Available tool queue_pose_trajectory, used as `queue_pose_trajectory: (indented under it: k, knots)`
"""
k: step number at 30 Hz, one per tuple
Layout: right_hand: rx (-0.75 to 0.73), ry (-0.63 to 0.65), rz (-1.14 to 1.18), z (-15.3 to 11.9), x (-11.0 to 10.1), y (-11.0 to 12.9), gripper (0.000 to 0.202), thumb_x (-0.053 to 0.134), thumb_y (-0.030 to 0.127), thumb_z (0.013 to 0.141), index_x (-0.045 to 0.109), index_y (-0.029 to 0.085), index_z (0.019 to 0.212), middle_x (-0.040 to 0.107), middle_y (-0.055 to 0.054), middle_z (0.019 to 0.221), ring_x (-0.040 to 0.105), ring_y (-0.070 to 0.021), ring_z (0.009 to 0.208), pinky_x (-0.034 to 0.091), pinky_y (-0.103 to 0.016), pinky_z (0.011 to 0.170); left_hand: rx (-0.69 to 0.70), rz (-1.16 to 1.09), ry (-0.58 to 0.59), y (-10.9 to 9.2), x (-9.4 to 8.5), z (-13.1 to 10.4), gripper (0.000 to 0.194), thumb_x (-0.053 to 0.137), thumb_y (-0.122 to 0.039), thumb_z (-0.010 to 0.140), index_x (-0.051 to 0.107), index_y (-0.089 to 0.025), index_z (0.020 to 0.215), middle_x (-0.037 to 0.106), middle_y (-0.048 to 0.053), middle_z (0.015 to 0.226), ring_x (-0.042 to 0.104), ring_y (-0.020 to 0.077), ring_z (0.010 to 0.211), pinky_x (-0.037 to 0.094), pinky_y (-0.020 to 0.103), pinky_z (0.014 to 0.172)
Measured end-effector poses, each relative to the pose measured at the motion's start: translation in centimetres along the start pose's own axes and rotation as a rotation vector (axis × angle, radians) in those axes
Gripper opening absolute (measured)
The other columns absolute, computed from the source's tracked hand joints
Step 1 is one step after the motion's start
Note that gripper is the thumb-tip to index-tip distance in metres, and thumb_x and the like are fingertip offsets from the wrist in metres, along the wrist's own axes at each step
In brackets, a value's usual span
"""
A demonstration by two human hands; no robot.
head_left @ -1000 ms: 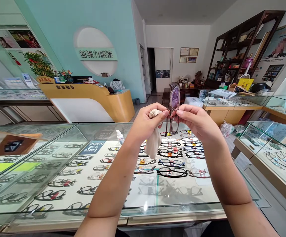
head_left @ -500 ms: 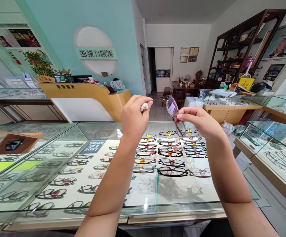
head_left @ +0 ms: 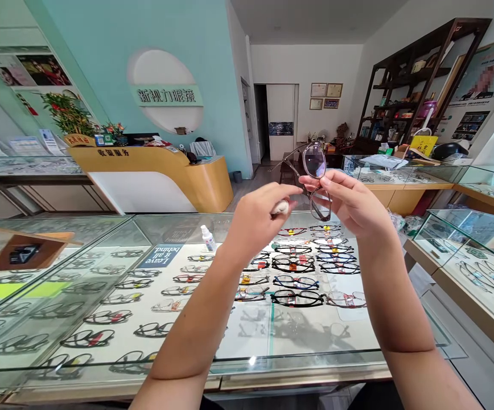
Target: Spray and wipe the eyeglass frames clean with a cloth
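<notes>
Our right hand (head_left: 355,202) pinches glasses (head_left: 315,161) mid-frame; left hand (head_left: 255,219), at their 8 o'clock, clutches cloth (head_left: 280,208). Uneven tug could twist glasses loose.

From here the eyeglasses (head_left: 315,161) up at centre right have smooth, glossy lenses and thin rims with a dull, metal-like sheen; I can't tell their exact stuff. A pale bit of soft, matt cloth (head_left: 282,208) shows at the left hand (head_left: 262,222). Below, the desk (head_left: 247,364) has a clear, shiny glass top with a bright glint. The small bottle (head_left: 208,238) looks like smooth white plastic, the tilted tray (head_left: 24,250) at left like brown wood, and the upper-right shelf (head_left: 435,74) like dark wood.
</notes>
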State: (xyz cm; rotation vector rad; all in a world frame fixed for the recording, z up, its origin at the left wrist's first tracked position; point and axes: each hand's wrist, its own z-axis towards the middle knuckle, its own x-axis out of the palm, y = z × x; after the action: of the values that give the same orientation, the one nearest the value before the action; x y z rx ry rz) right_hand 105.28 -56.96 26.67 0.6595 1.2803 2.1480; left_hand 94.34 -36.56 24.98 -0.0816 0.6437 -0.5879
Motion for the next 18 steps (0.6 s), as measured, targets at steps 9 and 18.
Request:
queue_pose_trajectory:
  k: [9,18]
  knots:
    - [-0.043,-0.009,0.053,0.0,0.1,0.2,0.031,0.096,0.048,0.087,0.073,0.028,0.088,0.084,-0.003,0.13,0.071,-0.0244,0.138,0.058,-0.041,0.114,0.074,0.041,0.059,0.8,2.3,-0.2,0.031,0.065,-0.026,0.108,0.079,-0.022,0.135,0.081,0.006,0.106,0.074,0.0209,0.092,0.048,0.031,0.077]
    - [-0.179,-0.105,0.027,-0.3,0.4,0.2,0.035,0.095,0.053,0.087,0.07,0.029,0.091,0.084,-0.001,0.129,0.071,-0.0238,0.137,0.057,-0.041,0.117,-0.007,0.1,-0.075,1.3,2.9,-0.1,0.029,0.067,-0.047,0.111,0.082,-0.022,0.11,0.082,0.007,0.101,0.072,0.021,0.089,0.045,0.032,0.077]
